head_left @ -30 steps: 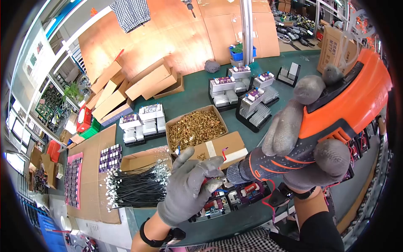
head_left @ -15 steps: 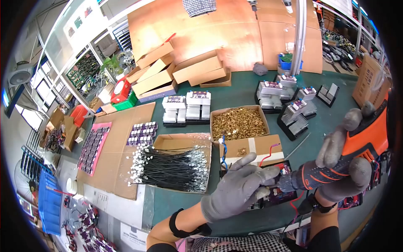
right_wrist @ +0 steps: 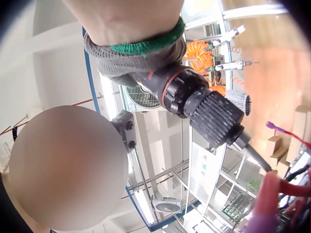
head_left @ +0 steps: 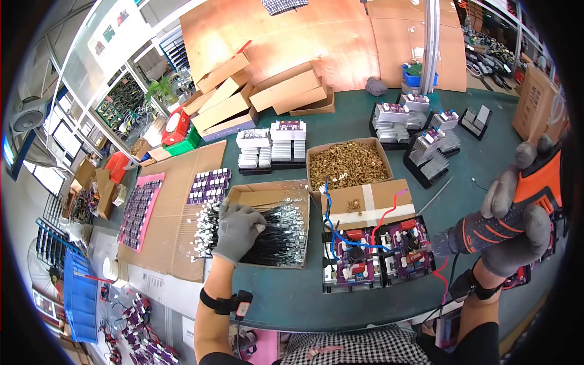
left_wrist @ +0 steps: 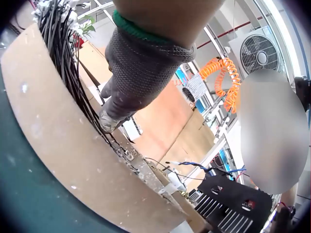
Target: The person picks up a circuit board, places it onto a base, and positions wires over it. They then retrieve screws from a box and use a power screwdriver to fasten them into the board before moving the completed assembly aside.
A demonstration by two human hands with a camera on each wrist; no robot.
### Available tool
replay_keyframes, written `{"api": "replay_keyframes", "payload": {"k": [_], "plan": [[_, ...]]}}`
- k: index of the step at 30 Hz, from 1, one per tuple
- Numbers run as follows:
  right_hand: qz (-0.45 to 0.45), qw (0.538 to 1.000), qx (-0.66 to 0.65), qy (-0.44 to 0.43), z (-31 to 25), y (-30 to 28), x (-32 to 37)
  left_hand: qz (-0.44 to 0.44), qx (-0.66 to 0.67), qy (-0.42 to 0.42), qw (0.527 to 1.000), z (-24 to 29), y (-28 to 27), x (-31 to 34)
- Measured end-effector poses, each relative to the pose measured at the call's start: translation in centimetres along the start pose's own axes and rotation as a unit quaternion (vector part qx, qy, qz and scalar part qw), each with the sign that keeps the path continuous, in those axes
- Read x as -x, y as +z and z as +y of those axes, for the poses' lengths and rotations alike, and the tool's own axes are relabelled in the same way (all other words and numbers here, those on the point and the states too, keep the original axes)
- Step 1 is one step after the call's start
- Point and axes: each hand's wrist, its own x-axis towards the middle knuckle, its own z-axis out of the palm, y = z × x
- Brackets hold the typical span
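Observation:
My gloved left hand (head_left: 239, 232) is over the cardboard box of thin black cables (head_left: 277, 246) with white ends. In the left wrist view its bent fingertips (left_wrist: 108, 124) are right at the cable strands; I cannot tell whether they pinch one. My gloved right hand (head_left: 514, 246) grips an orange and black power drill (head_left: 493, 230), its chuck pointing left. The drill's bit (right_wrist: 257, 158) points down toward the board parts in the right wrist view. Two purple circuit boards (head_left: 350, 277) with red components sit side by side, blue and red wires rising from them.
A box of small brass parts (head_left: 347, 164) stands behind the boards, with a cardboard flap (head_left: 389, 204) in front of it. Finned heat sinks (head_left: 429, 158) stand at the back right, others (head_left: 287, 146) behind the cable box. More purple boards (head_left: 140, 207) lie on cardboard at left.
My left hand has left the boards beside the drill and moved left to the cable box. The drill has shifted slightly right, still in my right hand. The boards now show more fully.

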Motion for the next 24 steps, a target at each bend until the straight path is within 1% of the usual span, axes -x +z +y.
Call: {"api": "replay_keyframes", "payload": {"k": [1, 4, 5, 6, 7, 8, 10, 12, 13, 16, 17, 19, 20, 21, 22, 23, 24], "plan": [[0.007, 1.0, 0.009, 0.001, -0.1, 0.3, 0.0, 0.012, 0.01, -0.006, 1.0, 0.0, -0.6, 0.0], [0.02, 0.999, 0.022, -0.011, -0.3, 0.7, -0.1, 0.041, 0.101, -0.048, 0.993, -0.7, -2.2, -0.4], [0.019, 0.999, 0.023, -0.012, -0.3, 0.6, -0.1, 0.051, 0.159, -0.041, 0.985, -1.7, -2.2, -0.4], [0.018, 0.999, 0.024, -0.014, -0.3, 0.5, 0.0, 0.096, 0.282, -0.05, 0.953, -2.4, -2.6, -0.7], [0.013, 1.0, 0.023, -0.01, -0.3, 0.3, 0.1, 0.139, 0.399, -0.058, 0.904, -3.1, -2.9, -1.1], [0.011, 1.0, 0.019, -0.004, -0.5, 0.4, 0.1, 0.178, 0.509, -0.066, 0.84, -3.9, -3.4, -1.5], [0.009, 1.0, 0.013, 0.008, -0.8, 0.6, 0.2, 0.296, 0.598, -0.058, 0.742, -6.6, -4.7, -1.8], [0.004, 1.0, 0.009, 0.01, -1.0, 0.6, 0.2, 0.348, 0.714, -0.02, 0.607, -8.1, -6.8, -1.3], [0.003, 1.0, 0.007, 0.009, -1.0, 0.7, 0.2, 0.342, 0.724, 0.013, 0.599, -7.4, -8.0, -1.0], [0.005, 1.0, -0.009, -0.001, -0.7, 0.8, 0.2, 0.291, 0.76, 0.029, 0.581, -6.1, -9.1, -1.8], [0.005, 1.0, -0.022, 0.002, -0.6, 0.7, 0.3, 0.29, 0.791, 0.056, 0.536, -5.6, -9.7, -2.4], [0.008, 0.998, -0.063, 0.02, -0.5, 0.7, 0.6, 0.218, 0.721, 0.097, 0.651, -4.5, -10.2, -3.7], [0.01, 0.995, -0.088, 0.035, -0.5, 1.1, 0.8, 0.177, 0.684, 0.12, 0.698, -3.5, -10.1, -4.5], [0.006, 0.994, -0.096, 0.047, -0.5, 1.2, 0.8, 0.141, 0.545, 0.063, 0.824, -1.5, -9.8, -4.6], [0.002, 0.993, -0.103, 0.059, -0.5, 1.3, 0.8, 0.068, 0.518, 0.082, 0.849, 3.1, -10.8, -4.9], [-0.002, 0.991, -0.111, 0.071, -0.5, 1.5, 0.8, -0.02, 0.473, 0.121, 0.872, 6.4, -11.2, -5.3], [-0.003, 0.992, -0.096, 0.084, -0.5, 1.5, 0.9, -0.058, 0.413, 0.169, 0.893, 9.8, -11.4, -5.7]]}}
